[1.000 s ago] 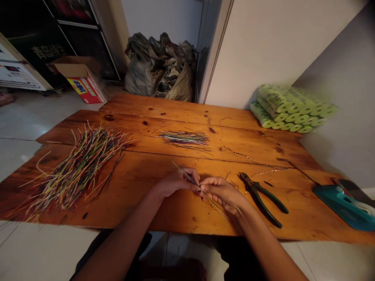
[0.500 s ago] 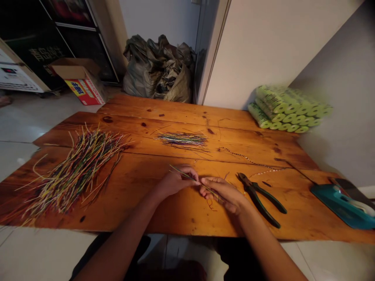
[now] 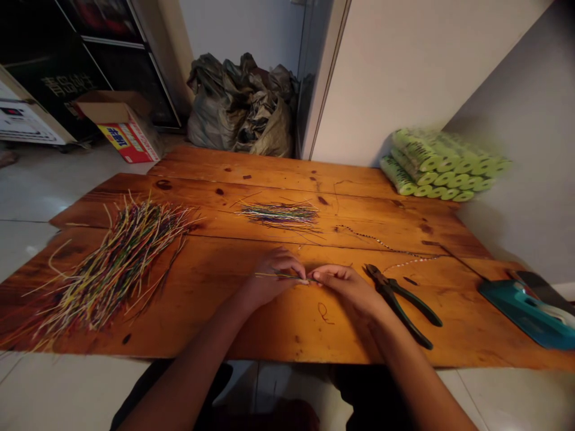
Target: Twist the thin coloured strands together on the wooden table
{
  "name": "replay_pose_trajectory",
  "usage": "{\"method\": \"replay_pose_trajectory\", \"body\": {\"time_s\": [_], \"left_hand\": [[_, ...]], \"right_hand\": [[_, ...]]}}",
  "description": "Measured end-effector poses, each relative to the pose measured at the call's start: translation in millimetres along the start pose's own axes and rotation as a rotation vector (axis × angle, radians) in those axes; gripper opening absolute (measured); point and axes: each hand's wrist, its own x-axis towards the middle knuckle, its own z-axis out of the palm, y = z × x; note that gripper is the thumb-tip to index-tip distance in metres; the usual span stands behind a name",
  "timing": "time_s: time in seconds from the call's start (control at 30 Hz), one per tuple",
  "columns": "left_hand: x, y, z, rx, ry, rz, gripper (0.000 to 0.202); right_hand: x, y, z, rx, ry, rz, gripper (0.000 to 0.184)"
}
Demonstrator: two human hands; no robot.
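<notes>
Over the middle of the table, my left hand (image 3: 275, 272) is closed in a pinch on a few thin coloured wires (image 3: 265, 275), whose free ends stick out to the left. My right hand (image 3: 345, 287) pinches the wires' other end, its fingertips almost touching the left ones. Just right of it lie cutting pliers (image 3: 395, 299) with dark green handles, jaws toward the back. A small curled bit of wire (image 3: 323, 312) rests on the wood below my hands. Behind them lies a neat bundle of cut wires (image 3: 281, 214).
A large loose heap of coloured wires (image 3: 121, 263) covers the table's left side. A twisted two-tone cord (image 3: 381, 242) lies at the right, near a teal object (image 3: 523, 308). Green rolls (image 3: 442, 164) are stacked at the back right. Sacks (image 3: 242, 108) and a carton (image 3: 130, 140) stand beyond.
The wires have swung from slanting to nearly level. My right hand has turned and shifted slightly up, and the wire length that lay across its palm no longer shows.
</notes>
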Motion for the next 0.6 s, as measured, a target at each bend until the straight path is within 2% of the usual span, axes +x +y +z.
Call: {"method": "replay_pose_trajectory", "body": {"time_s": [0.17, 0.37, 0.5, 0.6], "left_hand": [[-0.3, -0.9, 0.4, 0.021, 0.044, -0.005, 0.008], [-0.2, -3.0, 2.0, 0.067, 0.066, -0.006, 0.007], [0.7, -0.8, 2.4, 0.057, 0.109, -0.057, 0.008], [0.5, 2.5, 3.6, 0.035, 0.142, -0.099, 0.008]], "right_hand": [[0.8, 2.5, -1.7, -0.129, 0.066, -0.151, 0.019], [-4.8, -5.4, 2.1, -0.482, 0.06, -0.36, 0.018], [-3.4, -1.8, 8.8, -0.333, 0.121, -0.279, 0.015], [0.6, 2.3, 9.4, -0.156, 0.079, -0.163, 0.018]]}}
